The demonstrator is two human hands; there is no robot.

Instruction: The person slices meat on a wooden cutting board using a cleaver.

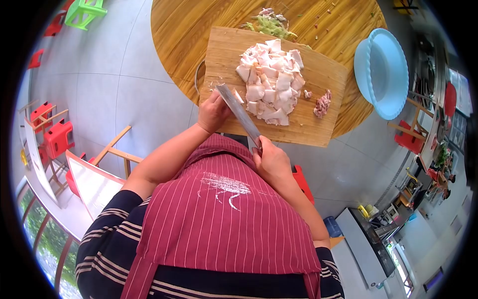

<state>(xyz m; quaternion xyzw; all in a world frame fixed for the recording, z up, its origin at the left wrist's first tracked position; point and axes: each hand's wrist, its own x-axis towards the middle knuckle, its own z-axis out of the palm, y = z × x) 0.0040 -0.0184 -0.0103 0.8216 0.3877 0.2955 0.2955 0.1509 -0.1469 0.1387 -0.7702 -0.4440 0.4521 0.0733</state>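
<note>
My right hand (273, 158) is wrapped around the handle of a kitchen knife (240, 115). The knife's broad grey blade slants up and left across the near left part of a wooden cutting board (224, 52). Beside the blade's far end, my left hand (214, 111) is closed with curled fingers; what they hold, if anything, is hidden. A small pale piece of meat (238, 96) shows just right of the blade. Mid-board lies a heap of cut pale, fatty meat pieces (271, 82). Farther right is a small pile of reddish meat scraps (322, 103).
The board rests on a round wooden table (179, 45). Green vegetable scraps (270, 26) lie behind the board. A light-blue plastic basin (381, 74) stands at the table's right edge. Red stools (58, 138) and a white-topped table (97, 184) stand to the left.
</note>
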